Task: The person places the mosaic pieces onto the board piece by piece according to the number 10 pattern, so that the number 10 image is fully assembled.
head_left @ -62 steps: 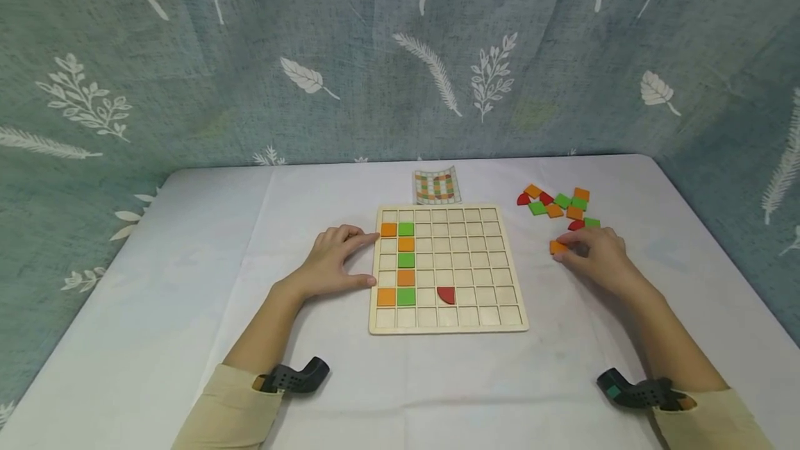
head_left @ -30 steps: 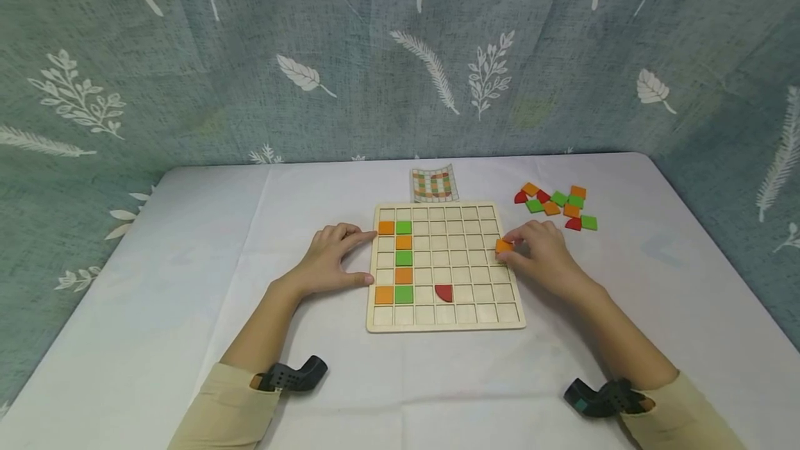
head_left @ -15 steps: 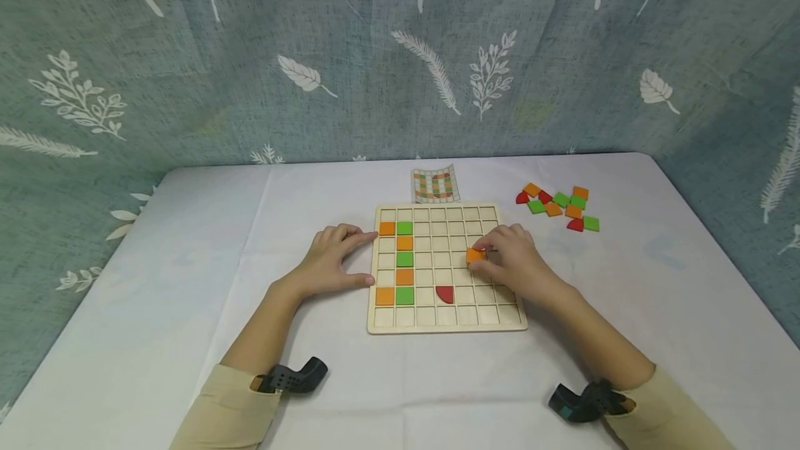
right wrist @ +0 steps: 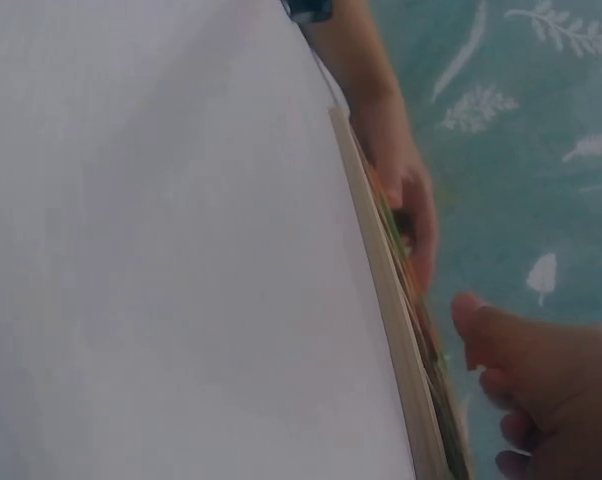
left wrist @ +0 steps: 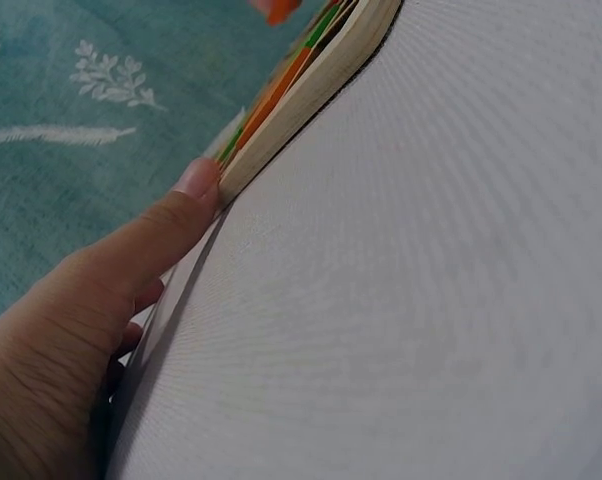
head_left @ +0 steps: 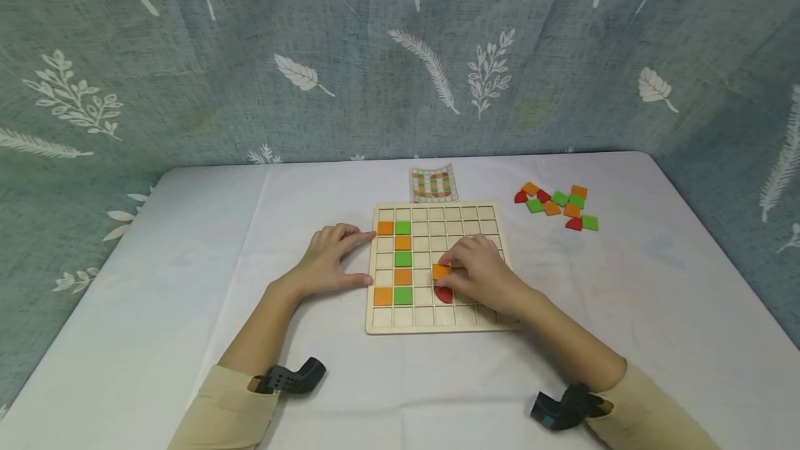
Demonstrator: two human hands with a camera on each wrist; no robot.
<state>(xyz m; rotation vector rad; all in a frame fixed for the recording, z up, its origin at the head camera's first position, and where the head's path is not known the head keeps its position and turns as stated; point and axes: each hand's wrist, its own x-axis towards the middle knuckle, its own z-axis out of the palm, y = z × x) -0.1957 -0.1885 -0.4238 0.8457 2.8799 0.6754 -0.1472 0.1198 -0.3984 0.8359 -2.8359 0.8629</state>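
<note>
A pale wooden grid board [head_left: 425, 323] lies on the white-covered table. My left hand [head_left: 329, 260] rests at its left edge, with the index fingertip and thumb touching the side. Between thumb and fingers my right hand [head_left: 480, 271] pinches an orange square tile [head_left: 440, 271] over the board, just above the red quarter-circle tile [head_left: 443, 295], which it partly covers. Orange tiles [head_left: 382, 296] and green tiles [head_left: 403, 295] fill cells in the two left columns. In the left wrist view, the left thumb [left wrist: 196, 180] presses the board's edge [left wrist: 311, 100].
Loose orange, green and red tiles [head_left: 553, 208] lie scattered to the right behind the board. A small printed pattern card [head_left: 434, 184] sits at the board's far edge. A leaf-patterned curtain [head_left: 362, 54] hangs behind the table [head_left: 156, 283].
From beside the loose tiles, my right hand has carried the orange square tile leftward and nearer, over the board to the red piece. The left hand has stayed at the board's edge.
</note>
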